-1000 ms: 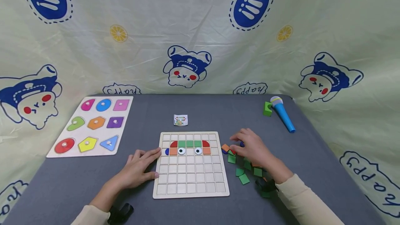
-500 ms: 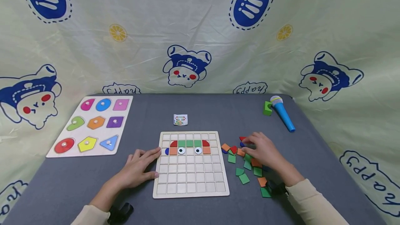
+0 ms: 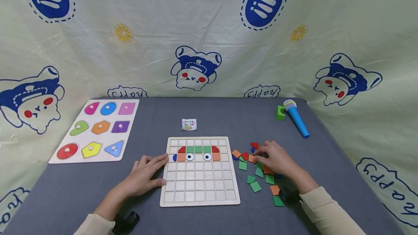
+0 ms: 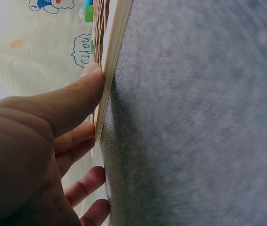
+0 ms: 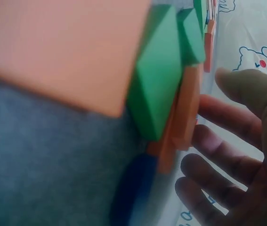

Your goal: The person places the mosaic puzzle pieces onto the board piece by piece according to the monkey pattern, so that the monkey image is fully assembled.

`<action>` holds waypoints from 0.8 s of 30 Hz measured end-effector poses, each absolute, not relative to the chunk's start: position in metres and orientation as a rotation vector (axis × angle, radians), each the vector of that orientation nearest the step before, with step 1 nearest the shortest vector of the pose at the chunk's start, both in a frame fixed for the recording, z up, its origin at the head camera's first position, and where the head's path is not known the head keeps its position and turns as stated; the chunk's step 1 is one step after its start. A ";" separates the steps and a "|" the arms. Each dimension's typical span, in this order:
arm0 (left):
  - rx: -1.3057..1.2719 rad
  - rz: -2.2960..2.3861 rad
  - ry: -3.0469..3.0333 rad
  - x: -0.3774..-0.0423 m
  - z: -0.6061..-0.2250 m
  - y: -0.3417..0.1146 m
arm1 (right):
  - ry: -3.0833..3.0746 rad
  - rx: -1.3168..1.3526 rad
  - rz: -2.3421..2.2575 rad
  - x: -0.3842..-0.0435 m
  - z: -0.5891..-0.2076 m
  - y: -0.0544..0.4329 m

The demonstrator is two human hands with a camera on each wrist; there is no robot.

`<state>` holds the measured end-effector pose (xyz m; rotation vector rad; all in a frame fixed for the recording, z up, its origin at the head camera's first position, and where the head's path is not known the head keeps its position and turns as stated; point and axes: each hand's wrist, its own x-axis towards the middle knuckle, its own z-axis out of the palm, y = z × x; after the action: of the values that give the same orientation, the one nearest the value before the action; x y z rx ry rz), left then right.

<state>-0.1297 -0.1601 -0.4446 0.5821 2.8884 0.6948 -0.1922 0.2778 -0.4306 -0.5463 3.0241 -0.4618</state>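
Note:
My left hand rests along the left edge of a wooden grid board, its thumb and fingertips touching the rim. In the left wrist view the thumb lies against the board's edge. Along the board's upper rows sit red, green, orange and blue tiles and two eye tiles. My right hand hovers over loose coloured tiles to the right of the board. Its thumb and fingers are apart with nothing between them in the right wrist view, close to orange and green tiles.
A small printed card lies behind the board. At the left is a shape puzzle board with knobbed pieces. Far right, a blue toy microphone lies beside a green block. A printed curtain hangs behind the table.
My right hand has drawn back to the right over the loose tiles, uncovering red, orange and green ones. The left hand stays at the board's edge.

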 end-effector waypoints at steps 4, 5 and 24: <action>0.585 0.694 2.887 -0.130 -0.445 -0.160 | 3.039 -0.536 -0.464 -0.195 -0.433 0.279; 0.584 0.695 2.886 -0.130 -0.445 -0.160 | 3.043 -0.529 -0.467 -0.196 -0.433 0.279; 0.598 0.700 2.893 -0.129 -0.442 -0.161 | 3.048 -0.502 -0.311 -0.225 -0.431 0.261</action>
<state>-0.1293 -0.1609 -0.4424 0.5978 2.8926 0.6995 -0.2249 0.2610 -0.4310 -0.5021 3.0477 -0.3108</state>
